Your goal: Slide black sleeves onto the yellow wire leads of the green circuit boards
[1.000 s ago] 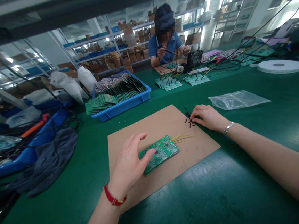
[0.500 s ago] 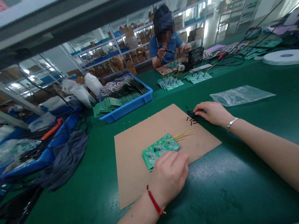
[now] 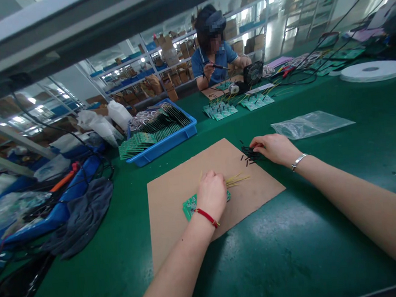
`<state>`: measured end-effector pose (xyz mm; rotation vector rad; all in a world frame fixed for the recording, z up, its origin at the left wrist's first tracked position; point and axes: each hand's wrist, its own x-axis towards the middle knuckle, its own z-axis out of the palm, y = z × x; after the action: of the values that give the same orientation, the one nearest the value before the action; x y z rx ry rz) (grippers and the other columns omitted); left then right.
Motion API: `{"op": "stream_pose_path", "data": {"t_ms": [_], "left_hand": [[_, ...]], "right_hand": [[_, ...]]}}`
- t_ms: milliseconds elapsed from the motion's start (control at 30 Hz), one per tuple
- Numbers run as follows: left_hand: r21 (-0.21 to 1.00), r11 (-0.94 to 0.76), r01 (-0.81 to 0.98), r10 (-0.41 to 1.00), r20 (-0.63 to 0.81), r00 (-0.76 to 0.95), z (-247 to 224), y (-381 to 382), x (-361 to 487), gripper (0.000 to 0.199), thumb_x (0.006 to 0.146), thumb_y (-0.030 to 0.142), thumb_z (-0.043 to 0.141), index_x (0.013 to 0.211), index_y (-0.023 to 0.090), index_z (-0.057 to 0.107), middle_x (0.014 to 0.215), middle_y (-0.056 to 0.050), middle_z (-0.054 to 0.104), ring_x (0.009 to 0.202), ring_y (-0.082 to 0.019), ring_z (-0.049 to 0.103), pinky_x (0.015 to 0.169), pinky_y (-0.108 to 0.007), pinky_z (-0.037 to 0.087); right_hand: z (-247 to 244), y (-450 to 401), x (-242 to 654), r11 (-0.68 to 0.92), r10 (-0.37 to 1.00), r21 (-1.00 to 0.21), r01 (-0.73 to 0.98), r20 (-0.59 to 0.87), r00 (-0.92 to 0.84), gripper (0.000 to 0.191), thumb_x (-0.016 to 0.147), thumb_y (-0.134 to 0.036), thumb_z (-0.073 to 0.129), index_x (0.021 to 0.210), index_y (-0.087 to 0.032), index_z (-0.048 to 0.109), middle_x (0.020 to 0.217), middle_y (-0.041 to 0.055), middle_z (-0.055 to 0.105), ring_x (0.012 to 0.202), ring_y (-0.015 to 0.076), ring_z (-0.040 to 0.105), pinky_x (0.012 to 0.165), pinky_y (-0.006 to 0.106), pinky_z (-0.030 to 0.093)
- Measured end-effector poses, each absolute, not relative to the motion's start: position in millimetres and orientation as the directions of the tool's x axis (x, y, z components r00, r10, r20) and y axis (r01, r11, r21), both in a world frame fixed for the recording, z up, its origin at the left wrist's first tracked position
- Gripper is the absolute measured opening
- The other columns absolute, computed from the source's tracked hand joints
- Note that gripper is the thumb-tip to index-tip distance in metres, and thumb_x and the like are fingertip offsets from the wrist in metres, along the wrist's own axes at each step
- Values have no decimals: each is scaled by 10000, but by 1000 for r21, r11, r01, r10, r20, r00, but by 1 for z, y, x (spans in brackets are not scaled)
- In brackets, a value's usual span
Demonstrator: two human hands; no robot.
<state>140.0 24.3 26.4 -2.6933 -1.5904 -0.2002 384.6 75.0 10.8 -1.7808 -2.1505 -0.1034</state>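
Note:
My left hand [image 3: 211, 191] is above a small stack of green circuit boards [image 3: 189, 206], fingers curled and closed. A thin yellow end sticks out past its fingertips, seemingly a wire it pinches. More yellow wires [image 3: 237, 180] fan out to the right of the hand, over the cardboard sheet [image 3: 171, 234]. The hand hides most of the boards. At the sheet's right corner, my right hand [image 3: 276, 148] has thumb and fingers pinched together at a pile of short black tubes [image 3: 250, 155]. The piece between those fingertips is too small to see clearly.
Behind the sheet stands a blue tray [image 3: 165, 152] packed with circuit boards. A clear plastic bag [image 3: 312, 124] lies to the right, with a white reel [image 3: 373, 71] beyond. Across the table, a person [image 3: 212, 50] holds a soldering iron near wired boards [image 3: 220, 110]. Dark cloth [image 3: 83, 223] lies left.
My left hand has moved up and forward from the boards' near edge to over them, by the yellow wires. My right hand stays at the black tubes. The view has shifted slightly.

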Motion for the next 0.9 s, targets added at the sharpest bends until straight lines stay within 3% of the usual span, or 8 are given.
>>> {"op": "stream_pose_path", "data": {"t_ms": [167,367,467,567,633,700,800,900], "left_hand": [[79,-439,895,896,114,429,26,22,140,229,902,152,439,811,149,650,847,-82,626,818,-208,604,758,-314,462],[153,-410,899,907,173,384,27,21,135,197,917,151,413,831,159,590,887,-76,613,848,-206,594,762,-305,437],[291,-390,874,915,225,334,28,17,132,173,927,154,395,854,163,552,857,-68,619,837,-203,591,741,-302,423],[518,-352,780,935,224,274,28,10,129,160,944,195,385,905,176,539,825,-39,640,775,-183,604,678,-281,416],[653,-343,675,939,227,257,26,7,128,170,946,220,399,911,188,562,811,-20,654,756,-167,612,676,-269,419],[767,-323,554,944,224,240,22,6,130,172,937,225,427,912,189,593,803,-13,670,758,-154,624,697,-260,433],[895,-239,376,966,181,185,11,8,133,150,908,229,482,937,167,616,801,-32,691,760,-154,650,704,-253,464],[946,-185,266,979,153,134,2,12,136,156,889,260,517,910,150,625,788,-50,700,752,-162,662,694,-255,489]], "right_hand": [[8,76,385,199,941,-244,949,319,-116,201,814,-172,538,968,-191,666,788,28,733,751,207,655,594,280,397],[8,77,383,209,933,-497,842,360,-19,214,781,-194,592,978,-179,675,776,37,707,719,195,627,643,302,427],[13,70,366,222,948,-790,572,312,62,191,780,-247,609,938,-173,686,830,56,704,723,178,617,663,306,444],[15,55,335,124,989,-992,21,125,79,216,738,-320,681,901,-179,663,874,45,695,706,135,603,644,272,452],[14,43,314,-2,1000,-969,-247,2,-16,213,700,-321,729,838,-179,650,854,32,690,725,118,607,670,255,464],[11,34,298,-100,994,-917,-385,-76,-78,219,664,-302,768,797,-178,647,837,22,690,723,101,611,688,240,473],[6,27,288,-151,988,-874,-462,-122,-92,227,637,-287,796,774,-174,654,818,11,690,712,82,613,687,212,477],[4,28,289,-143,990,-863,-485,-128,-63,228,623,-282,808,759,-176,658,805,3,689,697,72,609,675,195,478]]}}
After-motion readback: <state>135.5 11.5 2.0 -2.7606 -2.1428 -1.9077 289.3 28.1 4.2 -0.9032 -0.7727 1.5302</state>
